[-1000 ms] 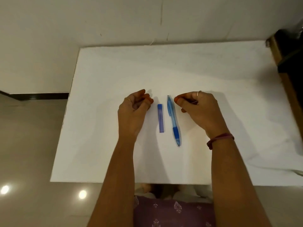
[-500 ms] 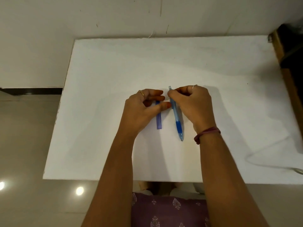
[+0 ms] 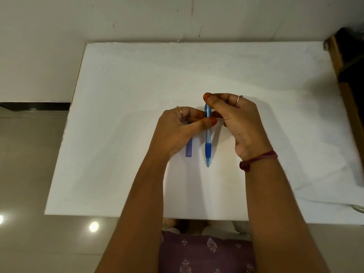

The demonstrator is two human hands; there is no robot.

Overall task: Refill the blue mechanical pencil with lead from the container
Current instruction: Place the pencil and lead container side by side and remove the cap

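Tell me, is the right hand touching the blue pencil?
Touching. The head view shows the right hand pinching the blue pencil at its top end.

Pencil (image 3: 207,134) is see-thru light blue w/ a dark blue grip near the tip. Lead container (image 3: 189,149) is purple-blue. Tabletop (image 3: 137,85) is white. Wall (image 3: 59,46) is white too, w/ a few small dark marks. Floor (image 3: 25,174) is shiny beige w/ 2 bright light spots. Wrist band (image 3: 258,159) is dark red. Dress (image 3: 206,253) is purple w/ a small pale leaf print. 1 ring (image 3: 179,109) is gold, 1 ring (image 3: 239,97) is silver. Fingertips (image 3: 207,96) look orange-red.
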